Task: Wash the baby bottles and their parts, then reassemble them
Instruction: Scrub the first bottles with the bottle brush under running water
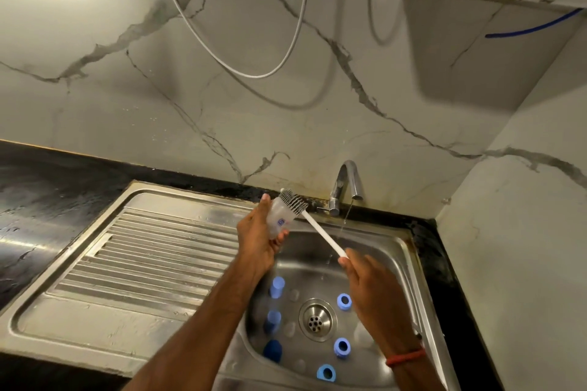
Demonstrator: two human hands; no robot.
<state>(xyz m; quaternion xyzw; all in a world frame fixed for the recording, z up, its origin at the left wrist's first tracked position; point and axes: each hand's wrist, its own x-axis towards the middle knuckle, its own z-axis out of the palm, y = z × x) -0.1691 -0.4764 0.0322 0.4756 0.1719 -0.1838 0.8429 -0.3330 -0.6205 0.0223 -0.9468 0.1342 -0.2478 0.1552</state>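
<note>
My left hand (pixel 257 240) grips a clear baby bottle (pixel 280 219) with a small blue mark, held tilted above the steel sink basin (pixel 394 251). My right hand (pixel 365 276) holds the white handle of a bottle brush (pixel 320 232); its grey bristle head (pixel 293 200) lies against the bottle's far end. On the basin floor lie three blue caps (pixel 277 287) at the left, three blue collar rings (pixel 344 301) around the drain (pixel 317 320), and several faint clear teats (pixel 293 294).
A chrome tap (pixel 344 182) at the back of the sink lets a thin stream of water fall into the basin. A ribbed steel drainboard (pixel 152 251) lies to the left, with black counter (pixel 47 187) beyond it. The marble wall stands close on the right.
</note>
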